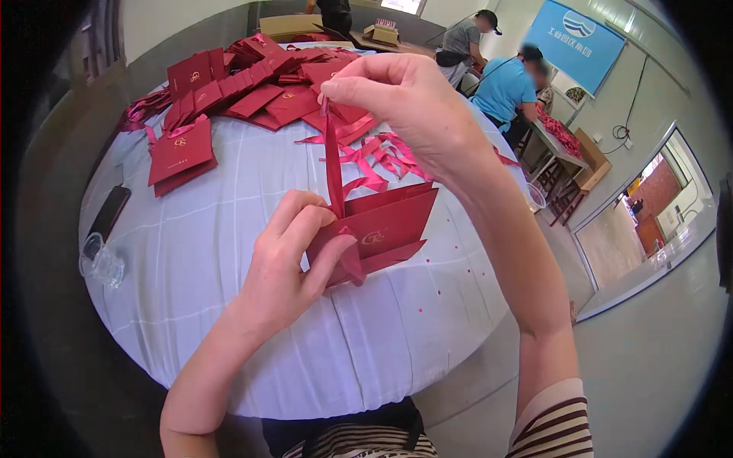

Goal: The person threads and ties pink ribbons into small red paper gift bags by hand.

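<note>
A small red paper gift bag (405, 217) with a gold logo is held above the table, tilted, by my left hand (294, 248). My left thumb and fingers pinch its left edge, and a loose ribbon end hangs down below the thumb. Higher up, my right hand (389, 95) pinches the top of a dark pink ribbon (333, 164) between thumb and fingertips. This ribbon runs taut downward to the bag's upper left edge. Behind the bag, several cut pink ribbons (378, 156) lie tangled on the cloth.
A pile of red gift bags (252, 91) covers the far side of the round table (221, 305). One finished-looking bag (182, 156), a phone (111, 210) and a clear plastic cup (103, 263) are at left. Two people (504, 88) work at another table, back right.
</note>
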The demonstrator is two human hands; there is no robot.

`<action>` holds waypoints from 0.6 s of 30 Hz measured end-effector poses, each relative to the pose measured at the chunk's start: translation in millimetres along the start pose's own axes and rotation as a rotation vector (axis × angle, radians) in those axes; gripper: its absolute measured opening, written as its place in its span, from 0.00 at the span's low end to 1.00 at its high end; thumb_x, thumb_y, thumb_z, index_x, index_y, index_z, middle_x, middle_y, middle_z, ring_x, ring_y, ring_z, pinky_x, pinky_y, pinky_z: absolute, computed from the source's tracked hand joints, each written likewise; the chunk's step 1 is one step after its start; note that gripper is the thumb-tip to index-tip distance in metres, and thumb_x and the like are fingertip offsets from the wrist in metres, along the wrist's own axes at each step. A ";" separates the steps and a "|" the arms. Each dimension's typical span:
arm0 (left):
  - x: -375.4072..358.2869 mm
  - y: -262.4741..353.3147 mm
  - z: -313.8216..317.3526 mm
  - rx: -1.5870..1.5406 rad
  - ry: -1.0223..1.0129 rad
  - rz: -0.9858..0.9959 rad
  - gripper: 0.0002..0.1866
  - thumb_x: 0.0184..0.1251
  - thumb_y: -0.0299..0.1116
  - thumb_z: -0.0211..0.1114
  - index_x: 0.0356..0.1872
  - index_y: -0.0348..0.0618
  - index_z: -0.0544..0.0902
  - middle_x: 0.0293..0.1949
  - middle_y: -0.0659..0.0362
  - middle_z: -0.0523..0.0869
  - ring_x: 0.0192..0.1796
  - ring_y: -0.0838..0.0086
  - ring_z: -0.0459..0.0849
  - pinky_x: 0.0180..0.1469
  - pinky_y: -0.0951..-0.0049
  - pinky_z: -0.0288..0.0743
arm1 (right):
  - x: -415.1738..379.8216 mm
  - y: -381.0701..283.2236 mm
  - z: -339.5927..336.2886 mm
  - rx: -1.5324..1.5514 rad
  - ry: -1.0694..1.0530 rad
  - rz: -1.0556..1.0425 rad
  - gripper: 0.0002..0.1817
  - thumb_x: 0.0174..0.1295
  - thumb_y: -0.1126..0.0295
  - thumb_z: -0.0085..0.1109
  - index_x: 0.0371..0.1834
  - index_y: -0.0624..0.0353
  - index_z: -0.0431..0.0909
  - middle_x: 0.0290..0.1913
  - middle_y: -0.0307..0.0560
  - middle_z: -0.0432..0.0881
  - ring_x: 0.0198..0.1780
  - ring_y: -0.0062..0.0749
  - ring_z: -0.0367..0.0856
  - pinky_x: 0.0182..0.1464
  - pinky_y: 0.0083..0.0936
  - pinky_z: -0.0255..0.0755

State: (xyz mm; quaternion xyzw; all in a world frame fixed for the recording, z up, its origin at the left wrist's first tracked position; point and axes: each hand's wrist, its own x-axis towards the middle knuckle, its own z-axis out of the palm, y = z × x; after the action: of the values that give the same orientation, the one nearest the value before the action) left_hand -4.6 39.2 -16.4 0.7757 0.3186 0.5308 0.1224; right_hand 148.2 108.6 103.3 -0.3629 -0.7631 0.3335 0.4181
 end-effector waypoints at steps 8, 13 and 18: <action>-0.1 0.1 2.5 0.017 0.023 0.041 0.10 0.54 0.21 0.69 0.32 0.32 0.75 0.37 0.52 0.75 0.31 0.68 0.76 0.32 0.72 0.72 | 5.3 -4.5 7.0 0.028 0.073 -0.042 0.11 0.61 0.67 0.61 0.37 0.65 0.82 0.31 0.39 0.82 0.32 0.17 0.78 0.31 0.19 0.78; 0.1 -0.7 2.7 0.009 0.055 0.035 0.10 0.54 0.20 0.70 0.30 0.33 0.74 0.36 0.55 0.75 0.28 0.75 0.74 0.31 0.77 0.70 | 5.7 -6.2 5.6 0.001 0.005 -0.076 0.13 0.63 0.66 0.59 0.42 0.65 0.81 0.33 0.40 0.82 0.33 0.18 0.79 0.32 0.18 0.77; -0.1 -15.1 -1.6 -0.121 0.090 -0.194 0.08 0.59 0.23 0.67 0.31 0.33 0.75 0.36 0.59 0.75 0.29 0.81 0.73 0.33 0.80 0.69 | -7.5 13.7 4.0 -0.162 0.178 -0.108 0.15 0.66 0.65 0.56 0.46 0.67 0.78 0.33 0.42 0.82 0.35 0.16 0.78 0.38 0.14 0.72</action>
State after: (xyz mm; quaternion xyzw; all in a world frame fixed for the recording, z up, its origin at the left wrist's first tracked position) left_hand -11.6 50.5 -23.9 0.7080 0.3645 0.5690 0.2054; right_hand 151.3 108.6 87.5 -0.3820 -0.7658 0.2146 0.4706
